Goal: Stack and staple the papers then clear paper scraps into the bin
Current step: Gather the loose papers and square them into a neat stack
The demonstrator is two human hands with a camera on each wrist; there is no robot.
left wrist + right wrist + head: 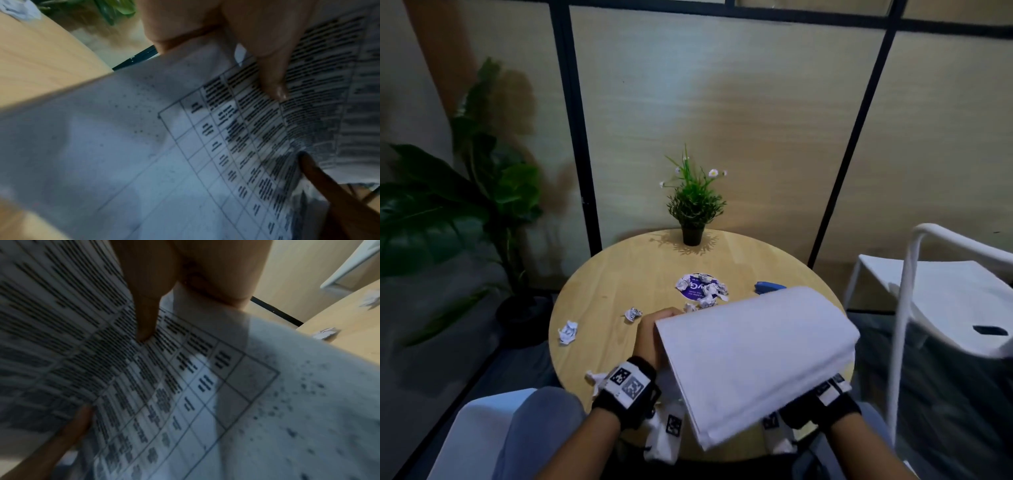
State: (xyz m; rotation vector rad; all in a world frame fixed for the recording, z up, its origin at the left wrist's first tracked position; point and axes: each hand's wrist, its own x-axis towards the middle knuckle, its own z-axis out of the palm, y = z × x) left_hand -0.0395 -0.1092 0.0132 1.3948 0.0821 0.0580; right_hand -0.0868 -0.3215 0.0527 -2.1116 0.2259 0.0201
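Both hands gripping the bowed paper stack, left hand fingers curling over its edge, right hand pinching underneath, black pot holding a flowering plant beyond the fingertips

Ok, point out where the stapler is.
In the head view the blue stapler lies on the right side of the round table, just beyond the held papers and right of the scrap-covered purple sticker.
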